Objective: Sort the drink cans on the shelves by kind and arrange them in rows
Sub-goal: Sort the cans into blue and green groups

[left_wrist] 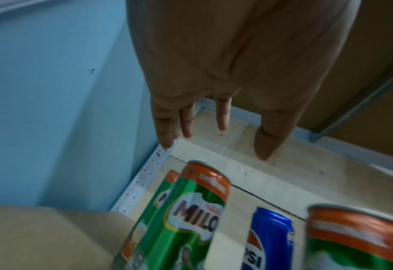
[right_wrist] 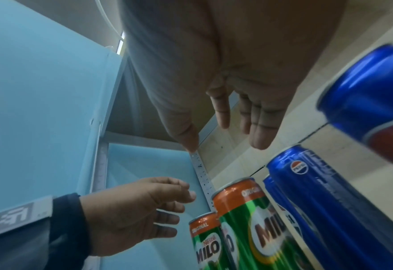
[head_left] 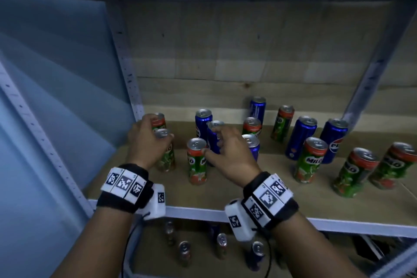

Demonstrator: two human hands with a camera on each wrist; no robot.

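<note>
Green-and-orange Milo cans and blue Pepsi cans stand mixed on a wooden shelf [head_left: 270,189]. Two Milo cans [head_left: 167,156] stand one behind the other at the far left. My left hand [head_left: 158,128] hovers at their tops, fingers loose, holding nothing [left_wrist: 213,144]. A third Milo can [head_left: 196,162] stands just right of them. My right hand [head_left: 212,140] reaches over a Pepsi can [head_left: 214,125] behind it. Its fingers are spread and grip nothing [right_wrist: 225,144]. The right wrist view shows the left hand [right_wrist: 181,213] empty beside the Milo cans [right_wrist: 255,228].
More Pepsi cans [head_left: 301,137] and Milo cans [head_left: 310,160] stand scattered on the right half. A white metal upright [head_left: 128,70] and a blue wall [head_left: 56,97] bound the left side. A shelf board hangs overhead. Several cans [head_left: 222,246] stand on the shelf below.
</note>
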